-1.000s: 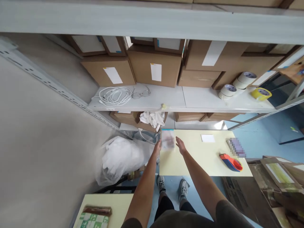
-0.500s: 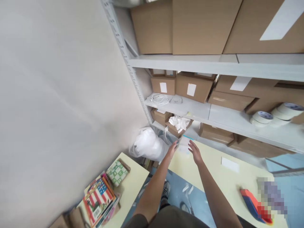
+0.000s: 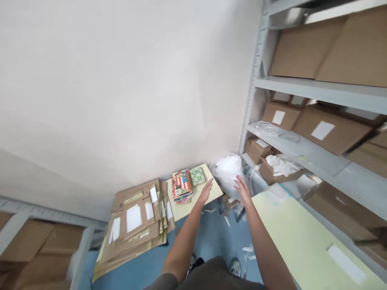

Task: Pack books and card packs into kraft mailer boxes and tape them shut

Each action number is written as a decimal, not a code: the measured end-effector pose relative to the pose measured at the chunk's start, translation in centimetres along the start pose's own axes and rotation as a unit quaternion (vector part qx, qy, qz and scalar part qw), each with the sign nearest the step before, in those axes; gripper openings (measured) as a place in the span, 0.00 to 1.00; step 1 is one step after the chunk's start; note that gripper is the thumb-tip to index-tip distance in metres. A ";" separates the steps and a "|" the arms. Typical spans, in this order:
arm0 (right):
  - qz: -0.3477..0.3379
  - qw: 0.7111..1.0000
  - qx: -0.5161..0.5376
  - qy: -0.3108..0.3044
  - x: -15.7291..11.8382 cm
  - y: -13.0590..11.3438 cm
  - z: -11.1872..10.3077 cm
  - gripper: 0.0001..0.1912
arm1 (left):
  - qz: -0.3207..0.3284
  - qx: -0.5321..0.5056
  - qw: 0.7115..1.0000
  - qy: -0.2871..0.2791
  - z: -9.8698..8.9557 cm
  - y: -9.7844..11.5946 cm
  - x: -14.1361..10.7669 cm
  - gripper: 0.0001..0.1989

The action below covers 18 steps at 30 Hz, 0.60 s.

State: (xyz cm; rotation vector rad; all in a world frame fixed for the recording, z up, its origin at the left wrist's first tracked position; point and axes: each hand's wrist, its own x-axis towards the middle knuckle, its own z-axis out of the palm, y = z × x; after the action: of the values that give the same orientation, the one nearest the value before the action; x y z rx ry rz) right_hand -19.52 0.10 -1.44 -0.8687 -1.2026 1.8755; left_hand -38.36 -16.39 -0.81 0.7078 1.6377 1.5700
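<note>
Both arms reach forward with nothing held. My left hand (image 3: 206, 192) is open, its fingers stretched out, over the edge of a pale yellow table (image 3: 190, 209). On that table lie a stack of books (image 3: 182, 183), the top cover striped red and white with a blue starred patch, and a green-and-white checked item (image 3: 197, 176). My right hand (image 3: 242, 188) is open too, fingers apart, in front of a white plastic bag (image 3: 226, 167) by the wall. I cannot tell whether it touches the bag.
Flattened cardboard (image 3: 130, 221) is piled at the left. A second pale yellow table (image 3: 290, 225) stands on the right below a grey shelf rack (image 3: 320, 90) with cardboard boxes (image 3: 293, 52). White scraps (image 3: 248, 249) lie on the blue floor. Another rack (image 3: 45, 207) is at lower left.
The view has swung left, so the books and white bag now appear nearer the middle and the cardboard pile has come into sight. Both hands have swung left with it, still open and holding nothing.
</note>
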 end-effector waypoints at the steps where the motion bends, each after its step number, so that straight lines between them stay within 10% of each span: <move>1: 0.007 1.000 -0.003 -0.027 -0.4 0.8 2.6 0.38 | 0.002 -0.004 1.000 0.023 -2.5 0.1 -1.2 0.38; 12: 0.062 0.957 -0.097 -0.267 -9.6 14.7 34.5 0.36 | -0.019 -0.046 0.976 0.213 -31.3 -5.8 -14.4 0.37; 18: 0.091 0.906 -0.242 -0.334 -13.3 24.6 43.5 0.39 | -0.098 0.022 0.940 0.325 -44.5 -10.4 -21.0 0.36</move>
State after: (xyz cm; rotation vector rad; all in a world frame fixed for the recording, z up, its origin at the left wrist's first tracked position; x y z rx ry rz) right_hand -54.57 -37.38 -7.78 -0.6007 -2.1379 2.1440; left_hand -61.62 -60.08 -9.49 0.0159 2.1370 1.7224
